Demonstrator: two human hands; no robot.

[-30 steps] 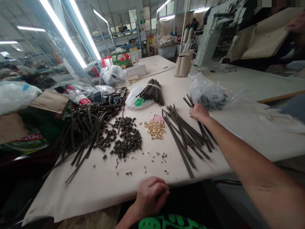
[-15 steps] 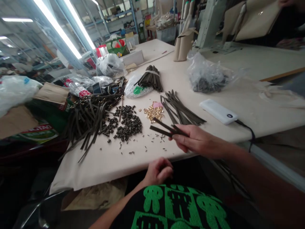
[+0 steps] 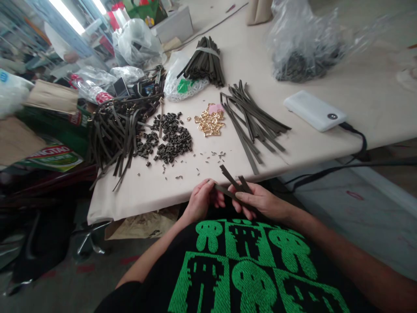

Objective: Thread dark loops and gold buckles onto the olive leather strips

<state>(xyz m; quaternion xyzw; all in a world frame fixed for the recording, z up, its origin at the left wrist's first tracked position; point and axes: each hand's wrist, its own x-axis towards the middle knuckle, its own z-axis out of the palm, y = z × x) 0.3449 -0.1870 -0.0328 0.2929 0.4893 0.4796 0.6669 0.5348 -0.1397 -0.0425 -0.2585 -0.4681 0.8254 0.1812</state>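
My right hand [image 3: 257,201] is closed on a few dark flat strips [image 3: 232,179], held just off the near edge of the table [image 3: 312,143]. My left hand [image 3: 202,200] pinches the end of one of those strips. On the table ahead lie a loose pile of the same dark strips [image 3: 250,115], a small heap of gold metal buckles [image 3: 210,121] and a heap of small dark loops [image 3: 171,137]. A larger tangle of dark straps [image 3: 114,132] lies to the left.
A tied bundle of strips [image 3: 205,61] and a plastic bag [image 3: 180,82] sit farther back. A white power bank [image 3: 314,111] with a black cable lies at right, beyond it a clear bag of dark parts [image 3: 302,48]. Bottles, bags and boxes crowd the left.
My right hand lifted a few strips from the pile and drew them back to my lap. My left hand rose from the table's edge and took hold of one strip. The view tilted down.
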